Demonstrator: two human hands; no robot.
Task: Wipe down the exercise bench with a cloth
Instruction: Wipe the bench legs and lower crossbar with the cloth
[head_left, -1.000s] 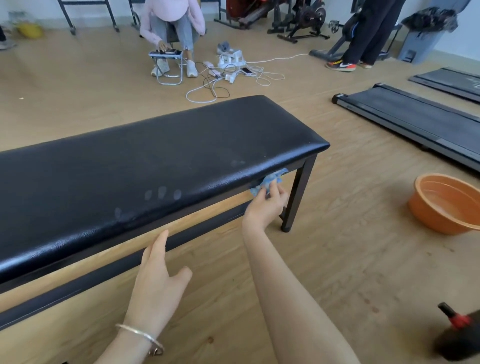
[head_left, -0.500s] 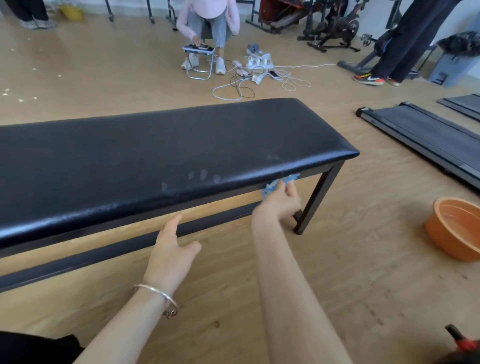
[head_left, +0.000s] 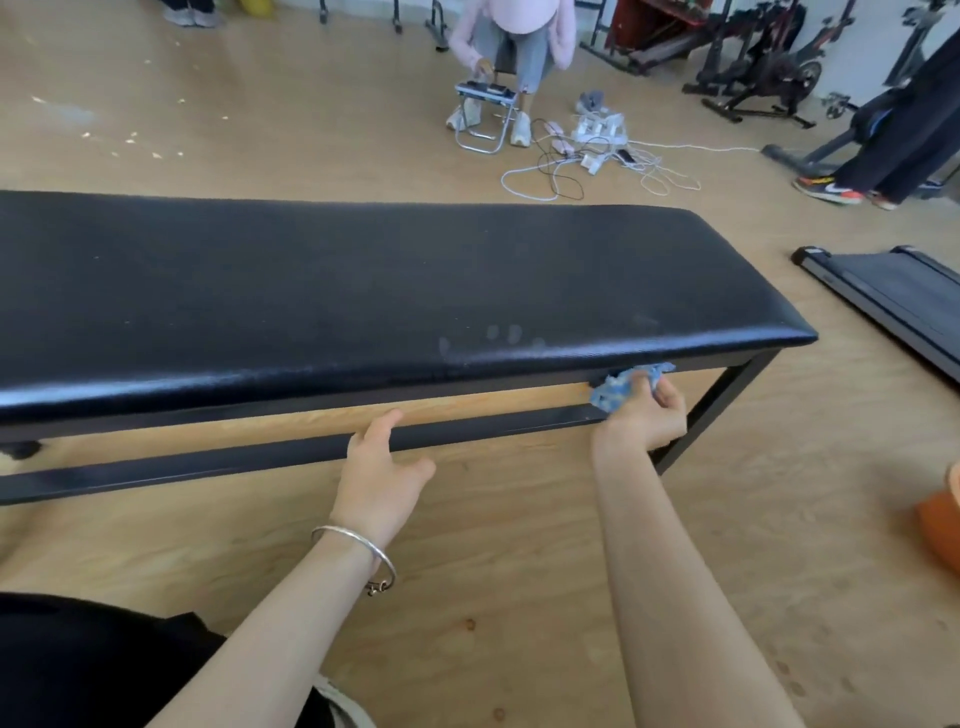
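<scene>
A long exercise bench (head_left: 322, 296) with a black padded top and black metal frame stretches across the view. Faint fingerprint marks show on the pad near its front edge. My right hand (head_left: 644, 415) grips a crumpled blue cloth (head_left: 621, 387) and holds it against the frame rail just under the pad, near the bench's right end. My left hand (head_left: 379, 467) hovers in front of the lower crossbar, fingers relaxed and holding nothing; a silver bangle sits on that wrist.
An orange basin (head_left: 943, 525) stands on the wooden floor at the right edge. A treadmill deck (head_left: 893, 291) lies to the right behind the bench. Beyond it a seated person (head_left: 511, 36), a small stool (head_left: 483, 111), tangled cables (head_left: 582, 161) and a standing person's legs (head_left: 883, 140).
The view has swung left and down, so the bench sits more level. My right hand with the cloth stayed under the pad's right end. My left hand remains open, now nearer the lower crossbar.
</scene>
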